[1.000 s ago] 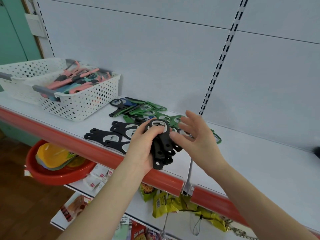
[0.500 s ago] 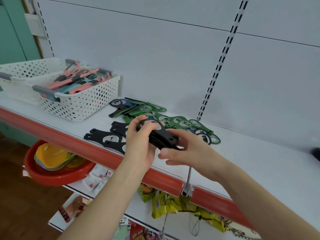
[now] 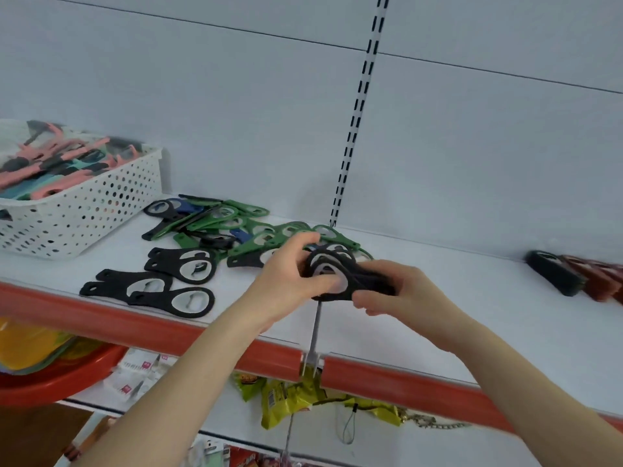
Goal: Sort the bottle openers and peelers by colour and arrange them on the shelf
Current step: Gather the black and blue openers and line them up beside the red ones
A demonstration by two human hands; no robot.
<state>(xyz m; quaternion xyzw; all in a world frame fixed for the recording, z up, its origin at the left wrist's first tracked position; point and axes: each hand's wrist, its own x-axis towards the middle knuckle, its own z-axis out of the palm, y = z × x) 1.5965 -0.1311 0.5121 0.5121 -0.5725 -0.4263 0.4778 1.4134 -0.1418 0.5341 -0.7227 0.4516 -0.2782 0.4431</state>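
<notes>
Both hands hold a stack of black bottle openers [image 3: 340,274] just above the white shelf [image 3: 438,318]. My left hand [image 3: 286,281] grips the stack's round end, and my right hand [image 3: 401,294] grips its handle end. Several black openers [image 3: 158,281] lie flat near the shelf's front edge at the left. Behind them lies a mixed heap of green openers [image 3: 242,227] with a few blue and black ones. Pink and teal peelers [image 3: 50,170] fill a white perforated basket [image 3: 84,214] at the far left.
A dark opener stack and reddish items [image 3: 573,274] lie at the shelf's right end. A red price rail [image 3: 168,332] runs along the front edge. Below are a red bowl [image 3: 50,375] with a yellow thing in it and hanging yellow-green snack packets [image 3: 296,396].
The black stack went from upright in my left hand to lying level between both hands. My right hand has closed on it. The view has shifted to the right.
</notes>
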